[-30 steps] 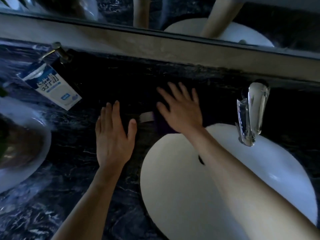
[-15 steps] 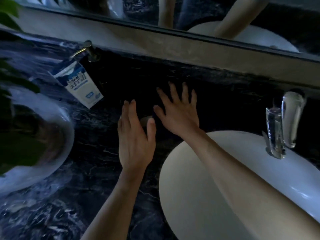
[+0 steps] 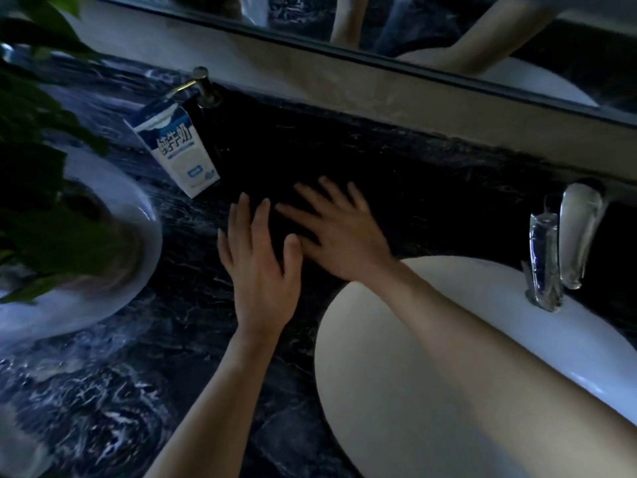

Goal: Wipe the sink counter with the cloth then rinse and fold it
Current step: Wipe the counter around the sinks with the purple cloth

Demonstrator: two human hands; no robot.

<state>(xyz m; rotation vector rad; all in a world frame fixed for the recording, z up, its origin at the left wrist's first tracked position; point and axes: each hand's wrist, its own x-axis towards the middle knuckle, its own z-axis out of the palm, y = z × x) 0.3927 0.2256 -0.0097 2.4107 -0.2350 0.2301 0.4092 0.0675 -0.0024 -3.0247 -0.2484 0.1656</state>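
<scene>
Both my hands lie flat, fingers straight, side by side on the dark marbled counter [image 3: 179, 339], just behind the left rim of the white sink [image 3: 396, 391]. My left hand [image 3: 258, 263] has its thumb against my right hand [image 3: 341, 236]. Under and between them lies a very dark cloth [image 3: 281, 219]. It barely stands out from the black counter, so its edges cannot be made out.
A blue-and-white carton [image 3: 175, 150] stands just left of the hands, with a brass pump dispenser [image 3: 203, 88] behind it. A white plant pot [image 3: 138, 270] with green leaves fills the left. A chrome faucet [image 3: 565, 243] sits at the right. A mirror [image 3: 379, 22] runs along the back.
My left hand has slid forward and right until its thumb meets my right hand. The cloth's pale tag seen between them earlier is now covered. The view has shifted left.
</scene>
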